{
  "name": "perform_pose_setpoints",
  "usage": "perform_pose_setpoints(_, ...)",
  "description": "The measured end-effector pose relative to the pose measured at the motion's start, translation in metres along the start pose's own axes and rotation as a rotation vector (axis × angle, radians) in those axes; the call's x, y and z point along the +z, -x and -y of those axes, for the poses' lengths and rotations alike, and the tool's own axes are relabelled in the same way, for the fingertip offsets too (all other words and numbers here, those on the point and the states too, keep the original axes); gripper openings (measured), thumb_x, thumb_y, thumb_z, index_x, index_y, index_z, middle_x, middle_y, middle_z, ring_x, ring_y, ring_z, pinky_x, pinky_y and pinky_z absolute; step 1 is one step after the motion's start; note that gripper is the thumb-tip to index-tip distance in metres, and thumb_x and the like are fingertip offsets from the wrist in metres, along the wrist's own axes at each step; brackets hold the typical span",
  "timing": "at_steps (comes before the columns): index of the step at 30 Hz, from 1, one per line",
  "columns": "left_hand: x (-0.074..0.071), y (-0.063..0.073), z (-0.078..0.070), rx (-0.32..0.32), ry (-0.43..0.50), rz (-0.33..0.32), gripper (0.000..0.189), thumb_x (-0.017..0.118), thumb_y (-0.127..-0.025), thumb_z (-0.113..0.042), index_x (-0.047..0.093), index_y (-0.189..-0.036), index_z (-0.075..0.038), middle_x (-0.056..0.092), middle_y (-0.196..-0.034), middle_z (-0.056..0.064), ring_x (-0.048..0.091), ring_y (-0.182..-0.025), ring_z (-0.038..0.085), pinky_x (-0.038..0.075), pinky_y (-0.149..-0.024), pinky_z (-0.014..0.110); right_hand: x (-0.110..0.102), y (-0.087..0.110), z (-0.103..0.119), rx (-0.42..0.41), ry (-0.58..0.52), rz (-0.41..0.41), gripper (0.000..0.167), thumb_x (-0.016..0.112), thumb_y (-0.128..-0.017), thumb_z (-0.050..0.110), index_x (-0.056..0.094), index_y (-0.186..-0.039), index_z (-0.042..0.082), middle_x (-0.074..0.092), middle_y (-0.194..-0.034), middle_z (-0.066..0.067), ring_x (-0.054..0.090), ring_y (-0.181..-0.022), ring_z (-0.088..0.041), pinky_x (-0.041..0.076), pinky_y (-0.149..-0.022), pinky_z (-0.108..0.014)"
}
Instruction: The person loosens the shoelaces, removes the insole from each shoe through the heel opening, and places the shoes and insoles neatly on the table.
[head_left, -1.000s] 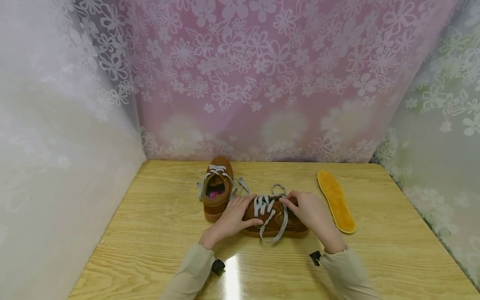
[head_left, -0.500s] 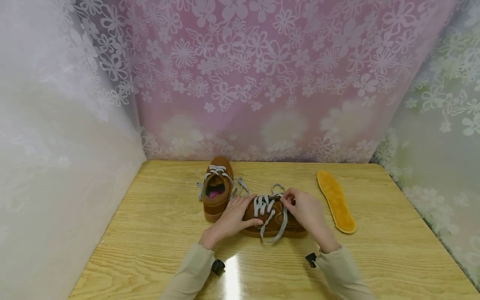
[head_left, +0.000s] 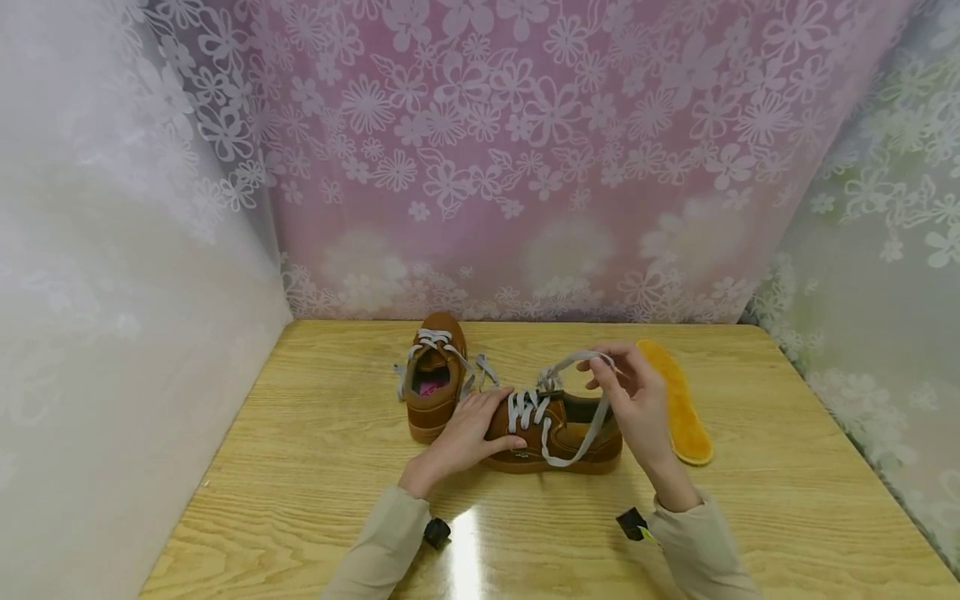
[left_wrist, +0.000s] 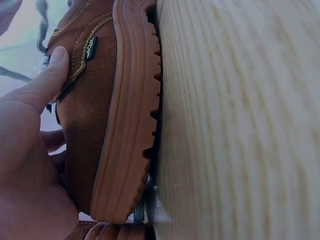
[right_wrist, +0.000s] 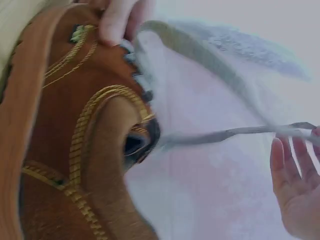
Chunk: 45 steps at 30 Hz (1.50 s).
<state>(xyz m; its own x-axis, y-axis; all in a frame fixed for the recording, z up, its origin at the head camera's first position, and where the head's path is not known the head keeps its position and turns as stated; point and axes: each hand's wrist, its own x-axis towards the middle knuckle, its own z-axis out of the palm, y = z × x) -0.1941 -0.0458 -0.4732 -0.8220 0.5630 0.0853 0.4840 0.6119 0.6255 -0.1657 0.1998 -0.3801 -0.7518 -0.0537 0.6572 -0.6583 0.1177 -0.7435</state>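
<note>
A brown lace-up shoe [head_left: 566,435] lies sideways across the table, its toe toward the left. My left hand [head_left: 465,433] holds the toe end; in the left wrist view its thumb lies on the upper and other fingers show on the far side. My right hand [head_left: 639,404] is raised over the shoe's heel end and pinches the grey shoelaces [head_left: 573,358]. Both lace ends run up from the eyelets to the fingers. The right wrist view shows the laces [right_wrist: 205,57], somewhat blurred, stretching to the hand at the right edge.
The matching brown shoe [head_left: 438,421] stands at the back left, toe away, its laces loose and something pink inside. An orange-yellow fuzzy insole [head_left: 678,400] lies behind the right hand. Floral cloth [head_left: 517,167] hangs behind the wooden table [head_left: 300,467].
The right hand has moved from the shoe's tongue up and to the right, lifting the laces off the shoe. The shoe's opening is now visible. The left hand has stayed put.
</note>
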Motion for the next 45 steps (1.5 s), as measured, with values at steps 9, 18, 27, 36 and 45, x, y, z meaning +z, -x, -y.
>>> perform_pose_setpoints(9,0.000,0.000,0.001,0.003,-0.010,0.002,0.086,0.063,-0.095,-0.056,0.029,-0.160,-0.011,0.035,-0.162,0.011,0.029,-0.150,0.036,0.015,-0.125,0.055,-0.004,0.001,0.013,0.000,-0.170,0.128,0.012,0.045,-0.104,-0.009,0.053,-0.110,-0.015,0.072,-0.087,-0.014,0.072,-0.075,-0.020,0.061,-0.069,-0.030)
perform_pose_setpoints(18,0.000,-0.001,0.001,0.004,-0.014,0.002,0.085,0.063,-0.095,-0.056,0.030,-0.160,-0.012,0.036,-0.161,0.010,0.029,-0.150,0.035,0.014,-0.124,0.055,-0.001,0.001,-0.008,0.239,0.287,0.465,0.010,0.061,-0.104,0.016,0.067,-0.111,0.012,0.072,-0.090,-0.006,0.071,-0.074,-0.021,0.058,-0.064,-0.030)
perform_pose_setpoints(27,0.000,-0.001,0.002,0.001,-0.006,0.007,0.085,0.062,-0.095,-0.057,0.029,-0.161,-0.013,0.035,-0.162,0.009,0.029,-0.150,0.035,0.014,-0.124,0.055,0.004,0.003,-0.018,0.145,0.548,0.544,0.028,0.073,-0.094,0.011,0.071,-0.122,0.009,0.072,-0.113,-0.006,0.071,-0.086,-0.017,0.061,-0.073,-0.030)
perform_pose_setpoints(36,0.000,-0.001,0.002,-0.001,-0.016,0.007,0.084,0.062,-0.096,-0.055,0.029,-0.161,-0.012,0.035,-0.162,0.009,0.029,-0.150,0.035,0.015,-0.124,0.056,0.012,0.006,-0.014,0.016,0.560,0.714,0.015,0.079,-0.087,0.008,0.081,-0.100,0.015,0.073,-0.092,0.005,0.059,-0.070,0.001,0.053,-0.060,-0.020)
perform_pose_setpoints(45,-0.001,-0.001,0.001,0.016,-0.011,-0.003,0.084,0.064,-0.096,-0.053,0.031,-0.160,-0.010,0.037,-0.160,0.012,0.031,-0.149,0.037,0.017,-0.123,0.057,0.007,0.006,-0.014,0.062,0.448,0.689,0.015,0.071,-0.096,0.013,0.079,-0.108,0.012,0.073,-0.095,0.003,0.065,-0.074,-0.004,0.057,-0.065,-0.024)
